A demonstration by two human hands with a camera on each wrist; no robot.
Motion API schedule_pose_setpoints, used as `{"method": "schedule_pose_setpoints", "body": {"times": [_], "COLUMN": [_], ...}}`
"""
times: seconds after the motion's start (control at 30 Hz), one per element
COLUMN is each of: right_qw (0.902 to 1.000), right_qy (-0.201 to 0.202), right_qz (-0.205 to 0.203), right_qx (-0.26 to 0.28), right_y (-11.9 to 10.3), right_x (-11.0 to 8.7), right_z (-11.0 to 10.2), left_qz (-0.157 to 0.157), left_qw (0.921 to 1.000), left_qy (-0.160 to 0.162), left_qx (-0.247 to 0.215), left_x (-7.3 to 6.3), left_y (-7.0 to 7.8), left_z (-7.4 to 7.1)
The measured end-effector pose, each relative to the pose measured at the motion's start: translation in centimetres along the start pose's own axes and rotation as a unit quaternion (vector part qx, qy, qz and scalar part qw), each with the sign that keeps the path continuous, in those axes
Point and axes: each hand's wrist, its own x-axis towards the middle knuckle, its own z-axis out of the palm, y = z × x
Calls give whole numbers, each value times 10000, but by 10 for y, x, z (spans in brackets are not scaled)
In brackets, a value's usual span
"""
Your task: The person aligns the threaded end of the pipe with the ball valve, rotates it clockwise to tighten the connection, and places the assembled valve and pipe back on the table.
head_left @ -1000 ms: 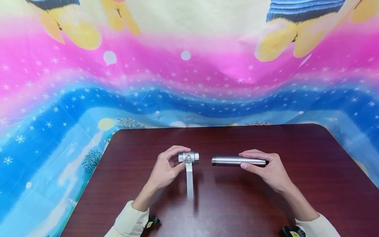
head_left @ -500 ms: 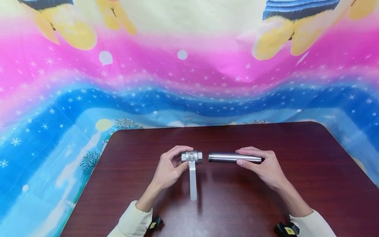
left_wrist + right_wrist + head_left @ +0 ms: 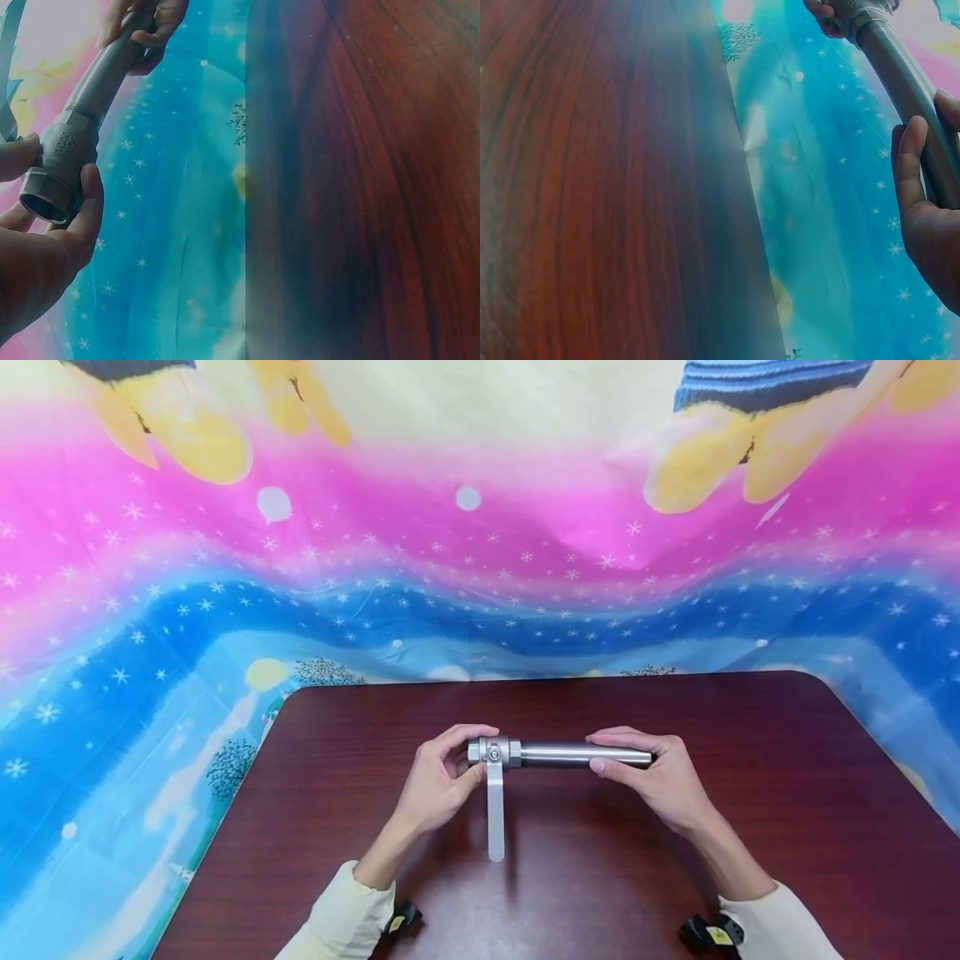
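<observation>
Between thumb and fingers my left hand (image 3: pixel 441 781) grips a steel ball valve (image 3: pixel 494 752), its long flat lever (image 3: pixel 496 818) pointing toward me. My right hand (image 3: pixel 667 777) holds a steel pipe (image 3: pixel 558 754) near its far right end, thumb in front and fingers behind. The pipe's left end meets the valve's right hex end, and the two lie in one straight line above the table. In the left wrist view the open bore of the valve (image 3: pixel 64 154) faces the camera. From the right wrist, the pipe (image 3: pixel 904 79) runs up into the valve's hex collar.
A dark red-brown wooden table (image 3: pixel 600 877) with rounded corners lies below the hands. Behind it hangs a colourful printed cloth (image 3: pixel 480 568) with snowflakes. Black wrist devices (image 3: pixel 405 920) sit at both cuffs.
The gap between valve and pipe has closed: the left hand brought the valve rightward while the right hand moved the pipe leftward until its end met the valve.
</observation>
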Motion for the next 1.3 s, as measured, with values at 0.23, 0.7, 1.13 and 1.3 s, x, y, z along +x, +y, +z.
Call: {"method": "schedule_pose_setpoints", "body": {"times": [0.23, 0.7, 1.13, 1.3], "right_qw": [9999, 9996, 9984, 9991], "right_qy": [-33, 36, 75, -391], "right_qz": [152, 143, 217, 114], "right_qx": [59, 255, 517, -74], "right_y": [-1, 3, -2, -4], "right_x": [1, 1, 1, 0], "right_z": [1, 5, 9, 8], "left_qz": [-220, -287, -165, -149], "left_qw": [9966, 9940, 9943, 9916], "left_qy": [-47, -148, -109, -70], "left_qx": [793, 1045, 1052, 1282], "left_x": [3, 3, 2, 2], "left_y": [2, 0, 2, 4], "left_z": [2, -2, -2, -5]}}
